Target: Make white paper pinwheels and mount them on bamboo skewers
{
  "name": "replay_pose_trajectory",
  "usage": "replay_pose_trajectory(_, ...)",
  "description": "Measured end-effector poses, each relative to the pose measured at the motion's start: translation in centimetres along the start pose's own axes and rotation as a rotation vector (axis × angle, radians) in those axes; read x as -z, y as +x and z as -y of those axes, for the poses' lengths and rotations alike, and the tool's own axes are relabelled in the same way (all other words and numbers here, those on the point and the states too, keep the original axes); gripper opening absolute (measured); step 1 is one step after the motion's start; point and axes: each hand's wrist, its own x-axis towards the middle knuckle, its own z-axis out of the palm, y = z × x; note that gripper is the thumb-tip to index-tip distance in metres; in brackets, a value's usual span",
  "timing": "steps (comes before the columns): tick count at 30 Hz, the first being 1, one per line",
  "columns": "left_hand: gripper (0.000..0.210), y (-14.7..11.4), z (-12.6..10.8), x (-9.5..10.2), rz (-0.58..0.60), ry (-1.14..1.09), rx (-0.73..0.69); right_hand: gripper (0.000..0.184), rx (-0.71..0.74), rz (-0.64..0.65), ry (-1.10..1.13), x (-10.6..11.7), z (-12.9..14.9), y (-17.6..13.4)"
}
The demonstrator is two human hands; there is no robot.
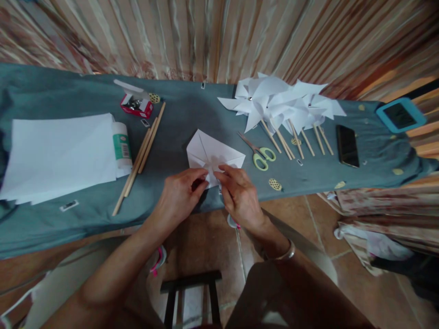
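A creased white sheet of paper (214, 148) lies on the cloth in front of me, its near part folded up toward the middle and partly hidden by my fingers. At its near left edge, my left hand (181, 189) pinches the paper between thumb and fingers. My right hand (242, 192) grips the near right side, fingertips close to the sheet's centre. Just to the right of the paper rest scissors (260, 157) with pale green handles, apart from both hands.
Finished paper pinwheels (274, 98) on sticks lie at the back right, with a phone (347, 146) beside them. Leftward are wooden sticks (139, 160), an open red box (137, 104) of small metal pieces, a white-and-green tube (122, 146) and stacked paper (61, 157).
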Motion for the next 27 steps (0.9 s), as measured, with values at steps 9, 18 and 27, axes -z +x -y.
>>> replay_pose_trajectory(9,0.016,0.38,0.06,-0.01,0.018,-0.004,-0.003,0.039,0.096,0.047,-0.173,-0.54,0.25,-0.30)
replay_pose_trajectory(18,0.017,0.73,0.00,-0.06,0.025,0.010,-0.050,0.040,0.089,0.041,-0.206,-0.73,0.51,-0.36)
replay_pose_trajectory(27,0.016,0.86,0.01,0.02,0.039,0.063,-0.050,0.040,0.089,0.031,-0.217,-0.57,0.32,0.48)
